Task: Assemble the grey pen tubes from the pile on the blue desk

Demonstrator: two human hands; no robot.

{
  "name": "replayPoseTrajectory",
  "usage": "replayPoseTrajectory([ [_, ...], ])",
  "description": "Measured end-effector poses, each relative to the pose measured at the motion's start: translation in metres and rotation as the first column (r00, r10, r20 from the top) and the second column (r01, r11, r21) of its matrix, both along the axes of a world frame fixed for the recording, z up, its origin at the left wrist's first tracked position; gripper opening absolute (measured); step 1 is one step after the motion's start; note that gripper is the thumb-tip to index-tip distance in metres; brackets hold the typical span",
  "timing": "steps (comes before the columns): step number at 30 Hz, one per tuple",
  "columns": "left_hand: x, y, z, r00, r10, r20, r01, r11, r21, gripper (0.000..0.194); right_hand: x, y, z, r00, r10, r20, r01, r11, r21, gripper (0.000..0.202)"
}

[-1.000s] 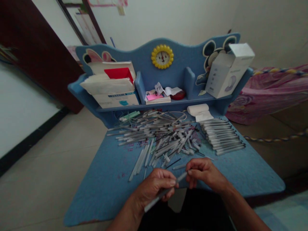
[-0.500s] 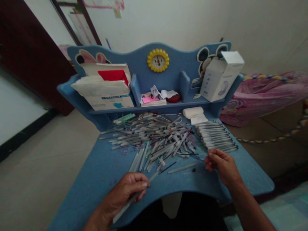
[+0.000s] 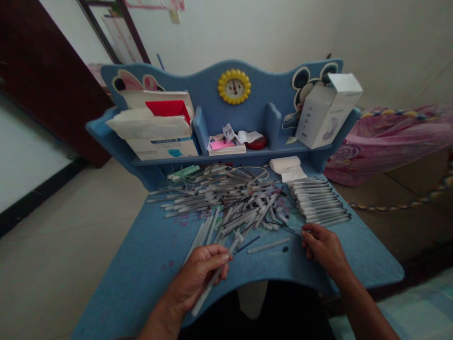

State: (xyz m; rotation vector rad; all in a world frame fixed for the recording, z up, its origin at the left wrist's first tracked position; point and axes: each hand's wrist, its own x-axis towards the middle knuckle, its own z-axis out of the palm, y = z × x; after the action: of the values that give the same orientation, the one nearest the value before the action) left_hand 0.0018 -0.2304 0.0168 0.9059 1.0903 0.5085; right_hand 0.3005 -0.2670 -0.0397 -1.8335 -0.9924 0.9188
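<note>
My left hand (image 3: 207, 267) is closed around a translucent pen barrel (image 3: 207, 295), which slants from the front edge of the desk up toward the pile. Just beyond its fingers, a dark thin refill (image 3: 249, 244) lies on the blue desk. My right hand (image 3: 320, 243) has thumb and fingertips pinched at the end of a thin dark pen refill (image 3: 293, 231). A lone pen barrel (image 3: 268, 246) and a small black cap (image 3: 285, 249) lie between the hands. Behind them spreads a heap of loose pen barrels (image 3: 244, 215).
Capped pens (image 3: 320, 200) lie in a neat row at right, near a white paper roll (image 3: 285, 164). The desk's shelf carries a file box (image 3: 161, 147), a stack of notes (image 3: 226, 150), a white carton (image 3: 323, 115) and a yellow clock (image 3: 234, 87).
My left hand has moved right and a little forward with the pen barrel, toward the pile. My right hand stays almost in place, still pinching.
</note>
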Motion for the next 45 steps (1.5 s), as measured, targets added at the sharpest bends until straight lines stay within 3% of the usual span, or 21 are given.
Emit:
replayPoseTrajectory([
  [7,0.006,-0.001,-0.009,0.998,0.05,0.043,-0.05,0.999,-0.016,0.021,0.0,0.001,-0.003,0.999,0.016,0.046,-0.017,1.0,0.006,0.031],
  [18,0.017,-0.002,-0.005,0.978,0.197,0.062,-0.199,0.979,0.032,0.021,-0.006,-0.008,0.009,0.997,-0.013,0.079,0.008,0.998,0.065,0.026],
  [21,0.024,-0.003,-0.004,0.963,0.264,0.057,-0.268,0.961,0.075,0.02,-0.023,-0.019,0.019,0.998,0.032,0.052,-0.037,0.994,0.1,0.026],
  [23,0.03,-0.004,-0.003,0.954,0.293,0.064,-0.298,0.95,0.097,0.021,-0.041,-0.027,0.026,0.986,0.163,-0.018,-0.16,0.981,0.112,0.029],
  [26,0.04,-0.006,0.0,0.943,0.322,0.086,-0.33,0.937,0.114,0.023,-0.073,-0.035,0.034,0.889,0.407,-0.208,-0.395,0.913,0.1,0.032],
  [29,0.048,-0.009,0.002,0.93,0.343,0.132,-0.359,0.925,0.122,0.023,-0.1,-0.035,0.036,0.778,0.518,-0.355,-0.513,0.851,0.116,0.037],
  [36,0.05,-0.008,0.007,0.836,0.439,0.329,-0.467,0.885,0.006,0.021,-0.134,-0.02,0.033,0.726,0.488,-0.485,-0.507,0.856,0.104,0.047],
  [45,0.056,0.01,0.03,0.661,0.571,0.487,-0.563,0.806,-0.181,0.022,-0.16,-0.011,0.043,0.744,0.538,-0.398,-0.519,0.839,0.165,0.052],
])
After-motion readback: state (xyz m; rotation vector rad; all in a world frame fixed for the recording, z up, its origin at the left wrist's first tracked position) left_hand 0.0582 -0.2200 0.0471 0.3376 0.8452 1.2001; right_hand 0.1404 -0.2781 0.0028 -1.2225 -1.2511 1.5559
